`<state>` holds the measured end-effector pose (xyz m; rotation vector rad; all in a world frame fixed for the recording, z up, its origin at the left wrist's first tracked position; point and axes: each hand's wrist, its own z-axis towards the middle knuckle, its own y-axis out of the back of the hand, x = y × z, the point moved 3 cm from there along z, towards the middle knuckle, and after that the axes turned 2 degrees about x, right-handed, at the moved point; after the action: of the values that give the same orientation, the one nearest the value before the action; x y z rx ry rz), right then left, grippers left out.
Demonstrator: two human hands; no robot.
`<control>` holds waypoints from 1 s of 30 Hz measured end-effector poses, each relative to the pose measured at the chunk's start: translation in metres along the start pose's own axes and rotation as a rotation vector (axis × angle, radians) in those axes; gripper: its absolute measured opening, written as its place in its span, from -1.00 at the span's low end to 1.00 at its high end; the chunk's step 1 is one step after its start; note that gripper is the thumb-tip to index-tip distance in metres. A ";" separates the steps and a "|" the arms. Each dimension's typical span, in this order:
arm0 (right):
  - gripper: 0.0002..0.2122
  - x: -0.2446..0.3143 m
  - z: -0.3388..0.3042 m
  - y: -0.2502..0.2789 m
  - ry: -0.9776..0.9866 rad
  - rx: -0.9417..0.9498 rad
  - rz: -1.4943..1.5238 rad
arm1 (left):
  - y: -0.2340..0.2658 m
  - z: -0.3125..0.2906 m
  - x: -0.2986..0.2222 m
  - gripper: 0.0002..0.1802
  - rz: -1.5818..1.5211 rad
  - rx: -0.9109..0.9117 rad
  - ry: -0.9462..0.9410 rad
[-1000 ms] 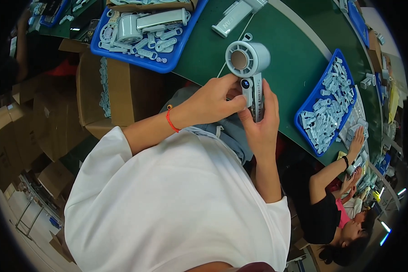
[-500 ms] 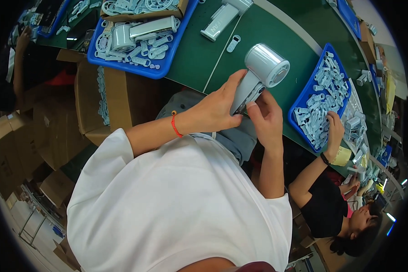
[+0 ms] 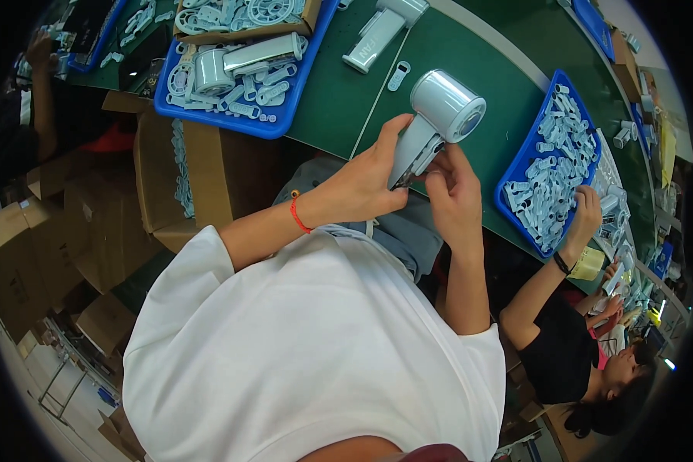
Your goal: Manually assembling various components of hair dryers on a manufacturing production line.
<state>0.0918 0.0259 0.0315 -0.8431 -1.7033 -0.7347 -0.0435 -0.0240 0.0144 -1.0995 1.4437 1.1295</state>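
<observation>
A white and silver hair-dryer-shaped device [image 3: 445, 104] is held up over the table's near edge, its round barrel up and away from me. My left hand [image 3: 362, 181] is closed round its handle, the thumb at the lower end. The handle's side facing right is uncovered and shows dark inner parts. Close against that side is my right hand [image 3: 456, 204], thumb and fingers curled together; whatever they pinch is hidden. Beyond lie a small pale oval handle cover [image 3: 398, 75] and a second such device [image 3: 379, 38] on the green table [image 3: 346, 96].
On the left, a blue tray [image 3: 281, 127] holds loose white parts, with a carton [image 3: 319, 11] of parts on top. Another blue tray [image 3: 500, 192] of small covers stands right, where a co-worker's hand [image 3: 585, 212] reaches in. An open cardboard box [image 3: 204, 169] sits below the left tray.
My right thumb has slid off the handle's lower part, and its fingers are more curled. The device has tilted slightly, baring more of its inside. The co-worker's hand has shifted a little.
</observation>
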 end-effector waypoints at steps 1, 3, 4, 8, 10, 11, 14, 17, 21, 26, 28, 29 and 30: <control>-0.57 0.001 0.001 0.001 -0.015 0.005 -0.025 | 0.000 0.000 0.000 -0.08 -0.029 -0.009 -0.011; -0.57 -0.004 0.000 0.004 0.027 0.006 -0.047 | -0.002 -0.001 -0.002 -0.08 0.040 -0.052 -0.063; -0.57 -0.008 -0.001 0.005 0.056 0.009 -0.067 | -0.002 -0.002 -0.004 -0.09 0.102 -0.094 -0.104; -0.68 -0.016 0.004 -0.009 0.116 -0.153 -0.059 | -0.007 0.000 0.009 -0.12 0.218 -0.231 -0.216; -0.69 -0.020 0.001 -0.010 0.149 -0.225 -0.136 | -0.013 0.001 0.011 -0.13 0.164 -0.228 -0.182; -0.70 -0.017 -0.002 -0.011 0.171 -0.258 -0.149 | -0.016 -0.001 0.016 -0.13 0.103 -0.217 -0.111; -0.71 -0.003 -0.003 -0.018 0.296 -0.337 -0.129 | -0.017 0.005 0.022 -0.08 0.347 -0.365 -0.263; -0.72 0.004 -0.002 -0.020 0.303 -0.416 -0.251 | -0.020 0.011 0.020 -0.08 0.367 -0.480 -0.339; -0.69 0.014 -0.005 -0.023 0.393 -0.405 -0.393 | -0.021 0.014 0.031 -0.15 0.299 -0.514 -0.419; -0.65 0.002 -0.009 -0.020 0.288 -0.421 -0.189 | -0.012 0.007 0.013 -0.17 0.499 -0.585 -0.529; -0.70 -0.006 -0.009 -0.018 0.224 -0.456 -0.037 | -0.012 0.005 0.011 -0.19 0.424 -0.512 -0.507; -0.71 -0.010 -0.007 -0.015 0.227 -0.427 0.007 | -0.012 0.004 0.011 -0.19 0.424 -0.513 -0.503; -0.71 -0.012 -0.008 -0.012 0.224 -0.425 0.007 | -0.014 0.003 0.010 -0.20 0.436 -0.529 -0.530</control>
<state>0.0887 0.0109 0.0211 -1.0118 -1.3624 -1.1660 -0.0310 -0.0244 0.0026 -0.7387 0.9993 2.0213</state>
